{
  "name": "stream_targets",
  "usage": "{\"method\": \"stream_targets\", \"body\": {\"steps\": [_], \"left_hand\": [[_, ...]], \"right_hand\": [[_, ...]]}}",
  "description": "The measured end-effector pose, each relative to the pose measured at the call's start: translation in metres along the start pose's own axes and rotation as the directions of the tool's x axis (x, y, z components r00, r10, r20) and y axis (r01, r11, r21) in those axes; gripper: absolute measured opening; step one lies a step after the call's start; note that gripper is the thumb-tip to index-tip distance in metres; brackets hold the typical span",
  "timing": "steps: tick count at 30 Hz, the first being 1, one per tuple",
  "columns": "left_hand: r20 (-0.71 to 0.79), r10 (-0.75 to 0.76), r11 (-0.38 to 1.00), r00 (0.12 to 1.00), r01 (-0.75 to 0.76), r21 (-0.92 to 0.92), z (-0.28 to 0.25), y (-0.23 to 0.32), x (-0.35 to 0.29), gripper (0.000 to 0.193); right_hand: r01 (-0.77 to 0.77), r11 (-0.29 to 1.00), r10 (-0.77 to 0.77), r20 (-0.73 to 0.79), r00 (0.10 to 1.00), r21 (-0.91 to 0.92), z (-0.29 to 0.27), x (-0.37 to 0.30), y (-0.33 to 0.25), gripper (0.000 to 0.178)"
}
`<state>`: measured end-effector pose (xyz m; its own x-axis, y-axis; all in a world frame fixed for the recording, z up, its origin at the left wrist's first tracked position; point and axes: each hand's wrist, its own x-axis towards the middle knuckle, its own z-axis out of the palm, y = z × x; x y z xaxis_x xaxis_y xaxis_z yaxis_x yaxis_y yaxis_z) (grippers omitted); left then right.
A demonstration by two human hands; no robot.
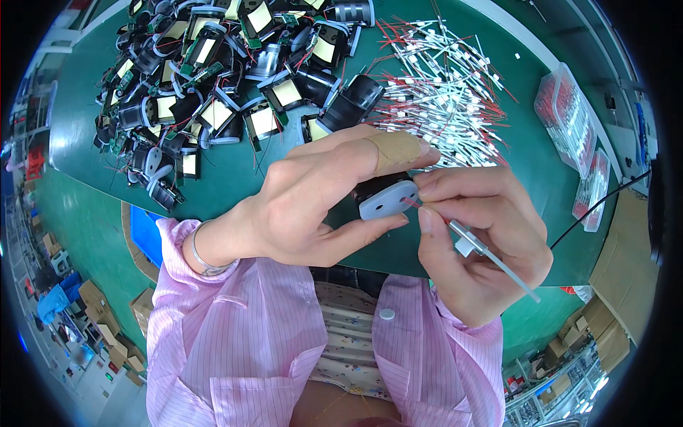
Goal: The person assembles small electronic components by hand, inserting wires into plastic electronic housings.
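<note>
Near the table's front edge, my left hand [306, 196] is closed round a black housing with a light grey oval end cap [388, 201]. Two small holes show in the cap, which faces my right hand. A tan bandage wraps one left finger. My right hand [487, 235] pinches the red end of a thin wire lead [491, 255] at one of the holes. The lead has a silver sleeve, a small white connector and a pale tail that slants down to the right. Whether the red tip is inside the hole, I cannot tell.
A heap of black housings [213, 114] with green boards and yellow pads covers the table's far left. Beyond my hands lies a pile of red and white wire leads [448, 99]. Clear plastic boxes [565, 117] of leads stand at the right edge, near a black cable [601, 206].
</note>
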<state>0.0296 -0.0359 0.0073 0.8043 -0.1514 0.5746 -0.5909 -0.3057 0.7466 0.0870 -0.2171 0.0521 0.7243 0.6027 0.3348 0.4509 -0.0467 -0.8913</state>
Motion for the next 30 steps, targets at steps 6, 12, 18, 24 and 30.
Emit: {"method": "stream_targets", "body": {"steps": [6,12,18,24,30], "left_hand": [[-0.01,-0.008,1.0,1.0,0.008,-0.005,0.0012,-0.001,0.0008,0.053],[-0.027,-0.042,0.999,0.999,0.042,-0.009,0.0017,0.0001,0.0011,0.046],[-0.015,-0.045,0.999,0.999,0.045,0.007,-0.0001,0.0009,0.0018,0.05],[-0.025,-0.028,1.0,0.999,0.029,0.005,-0.0007,-0.0002,0.0019,0.052],[0.049,-0.127,0.99,0.991,0.13,-0.057,-0.0029,0.0047,0.0025,0.056]], "right_hand": [[0.105,0.992,-0.104,0.008,0.995,-0.074,0.0013,0.0004,0.0006,0.015],[0.18,0.973,-0.178,0.03,0.984,-0.145,0.001,0.0024,0.0031,0.017],[0.201,0.962,-0.199,0.029,0.979,-0.184,0.0014,0.0026,0.0033,0.018],[0.203,0.958,-0.198,0.045,0.979,-0.204,0.0016,0.0032,0.0016,0.019],[0.166,0.963,-0.166,0.016,0.986,-0.213,0.0064,0.0006,0.0015,0.022]]}}
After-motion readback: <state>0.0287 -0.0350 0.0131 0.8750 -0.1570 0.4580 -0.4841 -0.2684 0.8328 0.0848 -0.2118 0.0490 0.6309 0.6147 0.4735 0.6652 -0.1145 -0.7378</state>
